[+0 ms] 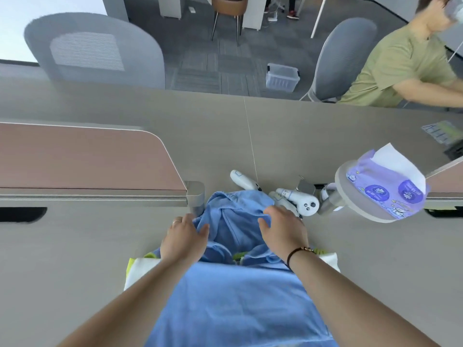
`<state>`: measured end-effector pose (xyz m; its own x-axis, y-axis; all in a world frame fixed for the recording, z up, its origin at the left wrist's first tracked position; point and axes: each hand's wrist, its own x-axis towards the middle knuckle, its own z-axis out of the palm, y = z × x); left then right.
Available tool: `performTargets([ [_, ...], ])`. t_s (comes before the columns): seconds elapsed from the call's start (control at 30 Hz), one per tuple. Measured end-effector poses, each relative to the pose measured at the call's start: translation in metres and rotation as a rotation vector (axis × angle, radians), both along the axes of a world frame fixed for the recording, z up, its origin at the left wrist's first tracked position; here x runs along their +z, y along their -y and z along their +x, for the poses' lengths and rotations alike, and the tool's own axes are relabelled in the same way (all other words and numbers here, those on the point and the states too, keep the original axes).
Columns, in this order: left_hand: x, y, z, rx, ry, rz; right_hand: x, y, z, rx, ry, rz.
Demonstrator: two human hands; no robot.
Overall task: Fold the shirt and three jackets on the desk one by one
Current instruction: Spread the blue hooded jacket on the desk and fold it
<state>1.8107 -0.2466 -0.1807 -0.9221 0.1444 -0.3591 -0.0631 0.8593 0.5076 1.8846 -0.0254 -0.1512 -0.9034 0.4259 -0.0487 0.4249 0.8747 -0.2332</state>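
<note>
Blue garment hides most of the white-and-green garment beneath

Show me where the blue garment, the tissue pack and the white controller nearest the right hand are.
blue garment [233, 221]: head view, on the crumpled upper part.
tissue pack [385, 186]: head view, on its purple side.
white controller [304, 200]: head view, on its handle.

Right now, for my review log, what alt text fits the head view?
Both hands, the left hand and the right hand, rest open on a crumpled blue garment lying over white and yellow-green clothing on a grey desk. Two white controllers and a tissue pack sit beyond.
</note>
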Motion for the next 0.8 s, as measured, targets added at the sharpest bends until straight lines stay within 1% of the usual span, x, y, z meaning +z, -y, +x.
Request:
performTargets([
  [0.17,-0.023,0.001,0.014,0.105,0.019,0.169,-0.033,0.005,-0.038,0.109,0.102,0.084],
  [0.23,-0.033,0.003,0.026,0.088,-0.046,0.228,-0.046,0.004,-0.047,0.135,0.14,0.178],
  [0.33,-0.035,0.004,0.033,0.053,-0.135,0.317,-0.055,-0.001,-0.054,0.126,0.102,0.278],
  [0.4,-0.034,0.007,0.035,0.022,-0.205,0.317,-0.05,-0.004,-0.053,0.097,0.038,0.236],
  [0.47,-0.031,0.009,0.036,-0.043,-0.319,0.271,-0.036,-0.005,-0.046,0.047,-0.081,0.12],
  [0.53,-0.023,0.009,0.04,-0.11,-0.426,0.234,-0.017,-0.006,-0.033,0.051,-0.243,0.032],
  [0.6,-0.002,0.002,0.044,-0.154,-0.495,0.215,0.01,-0.004,-0.015,0.156,-0.341,-0.039],
  [0.7,0.039,-0.018,0.047,-0.283,-0.561,0.174,0.056,0.005,0.015,0.375,-0.404,-0.167],
  [0.77,0.06,-0.03,0.052,-0.385,-0.611,0.121,0.087,0.012,0.036,0.443,-0.44,-0.214],
  [0.8,0.072,-0.032,0.056,-0.392,-0.637,0.11,0.102,0.015,0.047,0.458,-0.462,-0.227],
])
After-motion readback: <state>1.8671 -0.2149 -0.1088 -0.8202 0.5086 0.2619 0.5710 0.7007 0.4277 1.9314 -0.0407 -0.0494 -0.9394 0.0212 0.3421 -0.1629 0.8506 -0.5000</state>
